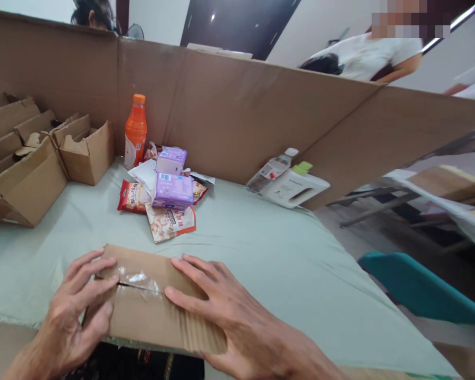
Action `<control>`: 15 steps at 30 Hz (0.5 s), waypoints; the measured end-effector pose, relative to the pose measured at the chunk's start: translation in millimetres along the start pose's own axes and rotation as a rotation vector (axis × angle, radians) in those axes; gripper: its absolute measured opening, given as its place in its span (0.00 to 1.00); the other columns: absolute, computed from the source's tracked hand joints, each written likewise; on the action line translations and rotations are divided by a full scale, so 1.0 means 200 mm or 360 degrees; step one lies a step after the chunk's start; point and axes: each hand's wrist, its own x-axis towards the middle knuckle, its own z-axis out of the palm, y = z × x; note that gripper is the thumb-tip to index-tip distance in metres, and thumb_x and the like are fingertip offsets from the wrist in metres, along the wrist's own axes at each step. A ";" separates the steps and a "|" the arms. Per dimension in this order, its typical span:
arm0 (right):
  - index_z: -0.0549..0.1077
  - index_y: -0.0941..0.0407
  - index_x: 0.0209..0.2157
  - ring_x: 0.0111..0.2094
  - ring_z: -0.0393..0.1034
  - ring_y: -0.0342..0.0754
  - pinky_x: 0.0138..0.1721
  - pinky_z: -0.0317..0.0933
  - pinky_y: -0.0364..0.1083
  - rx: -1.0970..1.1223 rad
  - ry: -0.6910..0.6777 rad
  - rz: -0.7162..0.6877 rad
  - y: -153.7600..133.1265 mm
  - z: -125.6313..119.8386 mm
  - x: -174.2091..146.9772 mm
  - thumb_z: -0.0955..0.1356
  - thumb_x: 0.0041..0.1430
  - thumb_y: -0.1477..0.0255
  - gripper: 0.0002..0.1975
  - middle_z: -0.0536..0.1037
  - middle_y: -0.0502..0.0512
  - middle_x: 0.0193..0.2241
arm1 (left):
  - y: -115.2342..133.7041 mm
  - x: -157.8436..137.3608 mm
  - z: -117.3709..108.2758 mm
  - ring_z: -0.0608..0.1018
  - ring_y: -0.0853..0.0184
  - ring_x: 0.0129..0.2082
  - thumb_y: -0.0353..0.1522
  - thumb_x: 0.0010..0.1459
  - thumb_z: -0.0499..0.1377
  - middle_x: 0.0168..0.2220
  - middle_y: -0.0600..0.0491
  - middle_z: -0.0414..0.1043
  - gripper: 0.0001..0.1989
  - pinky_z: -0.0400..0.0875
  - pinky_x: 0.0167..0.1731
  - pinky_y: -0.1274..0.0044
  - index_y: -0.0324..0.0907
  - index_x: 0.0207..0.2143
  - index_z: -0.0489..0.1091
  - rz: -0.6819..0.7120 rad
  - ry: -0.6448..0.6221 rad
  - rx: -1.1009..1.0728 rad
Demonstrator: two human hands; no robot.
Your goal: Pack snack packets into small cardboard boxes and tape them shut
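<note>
A closed brown cardboard box [142, 316] lies at the table's near edge, with crumpled clear tape [140, 279] across the seam between its top flaps. My left hand [77, 303] grips the box's left end, its fingertips on the top near the seam. Across the right part of the box reaches my right hand [217, 306], fingers spread on the top and thumb down by the near side. Both hands press on the box from opposite ends. The underside of the box is hidden.
Open cardboard boxes [35, 179] stand at the left. Behind the box lie purple packs [173, 191] and snack bags [170, 221], beside an orange drink bottle [135, 132]. A clear bottle [267, 174] and a white jug [295, 187] lean against the cardboard partition [221, 105]. People are beyond it.
</note>
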 end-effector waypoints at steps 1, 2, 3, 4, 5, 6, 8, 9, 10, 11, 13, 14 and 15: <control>0.68 0.47 0.67 0.72 0.54 0.70 0.62 0.59 0.72 -0.0019 0.0035 0.0022 -0.01 0.00 -0.07 0.75 0.49 0.70 0.42 0.57 0.66 0.74 | 0.03 0.00 0.01 0.65 0.51 0.69 0.32 0.68 0.56 0.62 0.49 0.72 0.19 0.74 0.61 0.57 0.52 0.59 0.71 0.0036 -0.0077 -0.0019; 0.67 0.46 0.68 0.72 0.55 0.69 0.62 0.61 0.70 -0.0048 0.0076 0.0059 -0.02 0.01 -0.15 0.74 0.49 0.71 0.42 0.58 0.65 0.74 | 0.06 0.00 0.02 0.65 0.50 0.69 0.36 0.70 0.56 0.65 0.48 0.70 0.20 0.75 0.61 0.57 0.53 0.63 0.68 0.0081 -0.0169 -0.0033; 0.67 0.46 0.68 0.71 0.56 0.68 0.61 0.63 0.69 -0.0089 0.0121 0.0115 -0.03 0.01 -0.24 0.74 0.49 0.72 0.43 0.58 0.64 0.74 | 0.08 0.01 0.03 0.66 0.49 0.69 0.41 0.71 0.56 0.67 0.47 0.67 0.23 0.76 0.60 0.56 0.53 0.67 0.65 0.0137 -0.0264 -0.0043; 0.65 0.45 0.69 0.71 0.57 0.68 0.60 0.65 0.68 -0.0142 0.0169 0.0195 -0.02 0.03 -0.34 0.73 0.50 0.72 0.44 0.58 0.63 0.74 | 0.10 0.03 0.05 0.67 0.48 0.69 0.46 0.71 0.55 0.70 0.45 0.64 0.27 0.78 0.58 0.56 0.53 0.70 0.61 0.0196 -0.0353 -0.0049; 0.64 0.45 0.70 0.70 0.59 0.67 0.59 0.67 0.67 -0.0208 0.0229 0.0296 0.01 0.04 -0.44 0.73 0.51 0.72 0.44 0.59 0.63 0.74 | 0.12 0.06 0.08 0.69 0.47 0.68 0.49 0.71 0.54 0.71 0.44 0.62 0.30 0.79 0.57 0.56 0.53 0.72 0.58 0.0254 -0.0424 -0.0054; 0.63 0.45 0.71 0.69 0.60 0.68 0.58 0.68 0.67 -0.0284 0.0300 0.0423 0.04 0.06 -0.55 0.73 0.53 0.71 0.43 0.59 0.63 0.73 | 0.13 0.09 0.11 0.70 0.46 0.67 0.51 0.72 0.53 0.72 0.42 0.60 0.32 0.80 0.56 0.55 0.53 0.73 0.56 0.0300 -0.0473 -0.0060; 0.64 0.46 0.70 0.68 0.63 0.69 0.57 0.69 0.68 -0.0438 0.0459 0.0724 0.16 0.09 -0.79 0.72 0.59 0.65 0.38 0.61 0.65 0.72 | 0.12 0.13 0.19 0.71 0.47 0.67 0.50 0.72 0.52 0.72 0.42 0.60 0.32 0.80 0.55 0.55 0.53 0.73 0.54 0.0374 -0.0524 -0.0083; 0.66 0.46 0.69 0.67 0.64 0.69 0.57 0.68 0.69 -0.0501 0.0535 0.0905 0.23 0.11 -0.91 0.70 0.62 0.63 0.35 0.63 0.66 0.71 | 0.11 0.15 0.25 0.70 0.47 0.68 0.49 0.72 0.53 0.72 0.43 0.60 0.31 0.79 0.56 0.55 0.54 0.73 0.55 0.0404 -0.0545 -0.0091; 0.68 0.47 0.68 0.66 0.66 0.69 0.57 0.68 0.69 -0.0537 0.0587 0.1088 0.32 0.11 -1.03 0.69 0.63 0.60 0.32 0.66 0.67 0.70 | 0.09 0.16 0.30 0.70 0.47 0.68 0.48 0.72 0.54 0.72 0.43 0.61 0.30 0.79 0.57 0.55 0.54 0.72 0.57 0.0418 -0.0565 -0.0085; 0.70 0.49 0.67 0.64 0.68 0.69 0.58 0.68 0.68 -0.0540 0.0617 0.1283 0.42 0.11 -1.15 0.68 0.63 0.58 0.31 0.68 0.68 0.68 | 0.06 0.16 0.37 0.70 0.46 0.68 0.47 0.71 0.56 0.72 0.43 0.62 0.29 0.78 0.57 0.55 0.54 0.71 0.59 0.0435 -0.0580 -0.0060; 0.72 0.52 0.65 0.63 0.69 0.68 0.61 0.66 0.65 -0.0491 0.0629 0.1653 0.61 0.09 -1.32 0.68 0.61 0.55 0.33 0.69 0.69 0.67 | 0.00 0.15 0.49 0.72 0.45 0.66 0.45 0.70 0.58 0.69 0.42 0.65 0.27 0.79 0.56 0.56 0.52 0.68 0.65 0.0500 -0.0594 0.0040; 0.72 0.53 0.65 0.63 0.70 0.68 0.62 0.66 0.64 -0.0473 0.0619 0.1815 0.71 0.06 -1.38 0.68 0.60 0.54 0.34 0.69 0.69 0.67 | -0.03 0.14 0.55 0.73 0.45 0.65 0.45 0.69 0.59 0.68 0.41 0.68 0.26 0.80 0.55 0.57 0.51 0.66 0.67 0.0541 -0.0582 0.0110; 0.72 0.53 0.65 0.63 0.70 0.68 0.62 0.66 0.62 -0.0467 0.0605 0.1950 0.81 0.03 -1.42 0.68 0.60 0.52 0.35 0.69 0.68 0.67 | -0.06 0.12 0.60 0.74 0.45 0.63 0.45 0.69 0.59 0.66 0.41 0.70 0.25 0.80 0.54 0.58 0.50 0.65 0.69 0.0583 -0.0549 0.0186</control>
